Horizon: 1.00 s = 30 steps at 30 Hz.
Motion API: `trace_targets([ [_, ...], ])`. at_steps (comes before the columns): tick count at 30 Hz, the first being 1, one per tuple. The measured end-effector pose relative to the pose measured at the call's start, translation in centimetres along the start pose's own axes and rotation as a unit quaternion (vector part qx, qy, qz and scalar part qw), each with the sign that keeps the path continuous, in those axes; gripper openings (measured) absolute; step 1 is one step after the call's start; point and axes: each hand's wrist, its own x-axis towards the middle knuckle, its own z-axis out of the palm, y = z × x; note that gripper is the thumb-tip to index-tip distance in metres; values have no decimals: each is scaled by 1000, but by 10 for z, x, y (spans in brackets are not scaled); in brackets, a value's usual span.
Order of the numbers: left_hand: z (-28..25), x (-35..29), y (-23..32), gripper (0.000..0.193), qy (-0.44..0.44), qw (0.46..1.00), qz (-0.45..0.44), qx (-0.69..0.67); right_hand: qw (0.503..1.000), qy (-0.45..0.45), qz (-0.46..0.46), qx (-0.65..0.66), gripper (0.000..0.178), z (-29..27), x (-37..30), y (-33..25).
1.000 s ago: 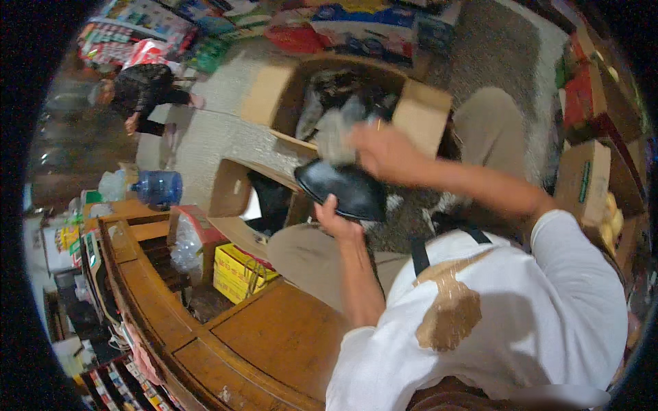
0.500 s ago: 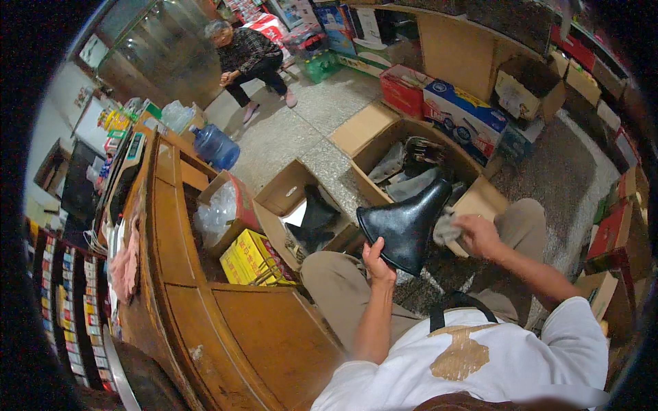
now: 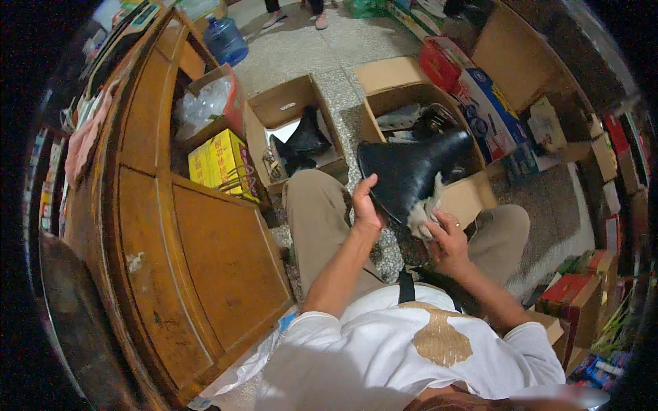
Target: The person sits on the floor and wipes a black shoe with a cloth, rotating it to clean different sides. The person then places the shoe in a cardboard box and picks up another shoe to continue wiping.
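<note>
A black bicycle saddle (image 3: 406, 168) is held over my lap, its broad end to the left and its narrow nose to the right. My left hand (image 3: 368, 204) grips its wide lower left edge, thumb on top and the other fingers hidden beneath. My right hand (image 3: 449, 238) is closed on a crumpled grey-white rag (image 3: 423, 218), which touches the saddle's lower right side. Beyond my knees, an open carton (image 3: 277, 103) holds black saddles (image 3: 310, 133). Behind the held saddle, another carton (image 3: 391, 75) contains dark and grey pieces, partly hidden.
A wooden cabinet (image 3: 223, 240) runs along my left. Near it stand a yellow box (image 3: 218, 159), a carton of clear plastic bags (image 3: 208, 97) and a blue water jug (image 3: 225, 41). Boxes, including a blue-and-white one (image 3: 485, 109), line the right. Another person's feet (image 3: 320, 20) show far ahead.
My view has tilted downward, leaving only the other person's lower legs visible. My right hand has brought the rag from beside the saddle's nose toward me, onto its near lower edge.
</note>
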Motion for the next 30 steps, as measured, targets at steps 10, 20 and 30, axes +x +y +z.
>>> trace_targets([
  [10,62,2,74,47,-36,993,113,30,944,44,251,210,40,-48,26,97],
  [20,89,13,167,46,-55,961,211,172,826,130,413,361,39,-54,33,157],
  [30,48,107,307,29,21,894,329,304,838,94,380,381,41,-32,30,182],
])
